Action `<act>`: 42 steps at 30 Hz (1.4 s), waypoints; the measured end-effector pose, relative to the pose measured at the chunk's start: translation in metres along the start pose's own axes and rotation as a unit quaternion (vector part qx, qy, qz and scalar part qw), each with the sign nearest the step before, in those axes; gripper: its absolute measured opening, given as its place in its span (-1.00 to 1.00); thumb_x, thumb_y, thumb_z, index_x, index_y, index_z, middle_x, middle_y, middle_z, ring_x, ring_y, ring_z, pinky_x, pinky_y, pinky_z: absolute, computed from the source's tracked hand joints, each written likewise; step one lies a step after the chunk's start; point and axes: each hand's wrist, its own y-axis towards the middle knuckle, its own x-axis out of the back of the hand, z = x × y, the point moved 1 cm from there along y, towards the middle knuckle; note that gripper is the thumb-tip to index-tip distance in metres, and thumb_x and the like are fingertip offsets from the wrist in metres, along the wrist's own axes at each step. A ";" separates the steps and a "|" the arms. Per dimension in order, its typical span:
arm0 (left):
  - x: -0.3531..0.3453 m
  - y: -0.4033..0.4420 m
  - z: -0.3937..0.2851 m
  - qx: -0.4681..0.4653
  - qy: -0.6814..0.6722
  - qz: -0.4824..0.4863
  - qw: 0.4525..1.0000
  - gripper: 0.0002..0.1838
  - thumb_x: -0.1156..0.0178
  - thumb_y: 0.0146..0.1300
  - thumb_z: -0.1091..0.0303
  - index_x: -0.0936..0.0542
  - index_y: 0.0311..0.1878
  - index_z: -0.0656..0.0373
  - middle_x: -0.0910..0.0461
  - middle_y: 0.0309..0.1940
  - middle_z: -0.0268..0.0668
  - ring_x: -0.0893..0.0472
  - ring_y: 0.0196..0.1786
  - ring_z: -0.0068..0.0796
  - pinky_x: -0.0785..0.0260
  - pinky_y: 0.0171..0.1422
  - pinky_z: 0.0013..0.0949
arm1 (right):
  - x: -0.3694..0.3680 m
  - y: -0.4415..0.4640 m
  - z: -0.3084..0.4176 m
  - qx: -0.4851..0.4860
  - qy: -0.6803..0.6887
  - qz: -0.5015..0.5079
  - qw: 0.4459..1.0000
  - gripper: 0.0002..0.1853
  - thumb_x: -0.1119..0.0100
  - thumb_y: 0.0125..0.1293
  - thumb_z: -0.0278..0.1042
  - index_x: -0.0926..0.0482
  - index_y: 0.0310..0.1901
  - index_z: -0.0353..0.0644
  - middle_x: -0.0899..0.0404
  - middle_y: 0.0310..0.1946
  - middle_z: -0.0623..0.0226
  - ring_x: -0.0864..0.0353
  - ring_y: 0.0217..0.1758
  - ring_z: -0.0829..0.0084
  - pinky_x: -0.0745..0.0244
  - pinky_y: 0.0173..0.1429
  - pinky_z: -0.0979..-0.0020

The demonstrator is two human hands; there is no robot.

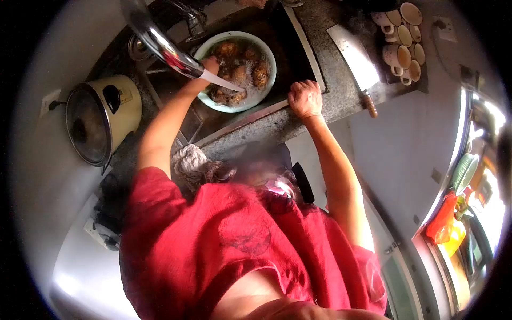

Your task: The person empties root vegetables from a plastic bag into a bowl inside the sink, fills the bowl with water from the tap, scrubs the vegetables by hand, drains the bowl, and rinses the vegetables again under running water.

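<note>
A pale round basin (271,80) stands in the dark sink (288,53), holding water and several brown, lumpy pieces (260,73). Water runs from the curved metal faucet (162,45) into it. My left hand (212,65) reaches over the basin's left side, behind the stream; its fingers are hidden, so what it touches cannot be made out. My right hand (305,99) rests closed, like a fist, on the counter's front edge to the right of the sink, with nothing visible in it.
A cleaver (354,58) lies on the stone counter (338,98), its wooden handle toward the front edge. Several cups (397,56) stand farther right. At the left is a cream-coloured cooker (120,96) with a glass lid. A crumpled cloth (189,160) lies below the sink's front edge.
</note>
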 end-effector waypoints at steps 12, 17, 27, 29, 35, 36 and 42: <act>0.007 -0.021 -0.045 0.095 -0.689 -0.029 0.718 -0.61 -0.14 0.32 0.14 -0.58 0.07 0.22 -0.58 0.04 -0.17 -0.51 0.10 -0.34 -0.29 0.24 -0.25 | 0.000 0.002 0.000 -0.008 -0.002 0.011 1.000 -0.88 -0.14 -0.01 -0.28 -0.50 -0.51 -0.12 -0.56 -0.48 0.28 -0.51 -0.23 0.20 -0.34 0.00 0.20; 0.040 -0.048 -0.006 0.005 -0.376 0.105 0.921 -0.39 -0.16 0.19 0.54 -0.36 0.35 0.08 -0.36 0.31 -0.16 -0.29 0.39 -0.27 -0.11 0.47 -0.19 | -0.004 0.000 -0.004 -0.001 0.005 -0.002 1.000 -0.86 -0.14 0.00 -0.26 -0.49 -0.52 -0.13 -0.55 -0.48 0.27 -0.50 -0.24 0.20 -0.32 0.04 0.21; 0.044 -0.085 -0.031 0.211 -0.868 -0.016 0.449 -0.19 -0.15 0.33 0.17 0.02 0.49 0.26 -0.36 0.26 -0.03 -0.41 0.29 -0.09 -0.15 0.47 -0.16 | -0.001 0.002 -0.001 0.002 -0.001 0.001 1.000 -0.87 -0.13 0.01 -0.27 -0.49 -0.52 -0.12 -0.56 -0.49 0.27 -0.50 -0.24 0.20 -0.34 0.01 0.21; 0.000 -0.065 -0.032 0.132 -0.648 0.028 0.750 -0.31 -0.19 0.24 0.00 -0.25 0.29 0.24 -0.44 0.19 -0.07 -0.42 0.28 -0.16 -0.20 0.41 -0.20 | 0.000 0.001 -0.001 0.003 0.000 0.008 1.000 -0.87 -0.14 0.01 -0.27 -0.49 -0.52 -0.12 -0.56 -0.49 0.28 -0.50 -0.24 0.20 -0.34 0.00 0.20; -0.086 -0.041 -0.037 0.069 -0.303 0.102 0.945 -0.36 -0.27 0.05 -0.18 -0.58 0.05 0.14 -0.57 0.08 -0.08 -0.51 0.18 -0.12 -0.36 0.23 -0.20 | -0.002 -0.002 0.002 0.013 0.006 -0.009 1.000 -0.86 -0.14 0.02 -0.27 -0.49 -0.53 -0.12 -0.57 -0.48 0.29 -0.51 -0.24 0.19 -0.33 0.00 0.18; -0.113 -0.028 -0.030 0.042 -0.323 0.130 0.937 -0.44 -0.21 0.14 -0.13 -0.59 0.08 0.06 -0.57 0.10 -0.16 -0.52 0.19 -0.20 -0.37 0.21 -0.22 | -0.003 -0.002 0.002 0.012 -0.004 -0.009 1.000 -0.87 -0.14 0.01 -0.27 -0.49 -0.53 -0.12 -0.57 -0.48 0.29 -0.51 -0.24 0.19 -0.34 -0.01 0.19; -0.033 -0.057 -0.053 0.041 -0.459 0.230 0.857 -0.37 0.10 0.34 -0.20 -0.27 0.35 -0.05 -0.48 0.20 -0.03 -0.46 0.25 -0.16 -0.36 0.18 -0.09 | -0.003 0.001 -0.001 0.013 -0.022 -0.019 0.999 -0.87 -0.13 0.02 -0.27 -0.50 -0.52 -0.11 -0.56 -0.49 0.28 -0.52 -0.23 0.19 -0.36 -0.02 0.19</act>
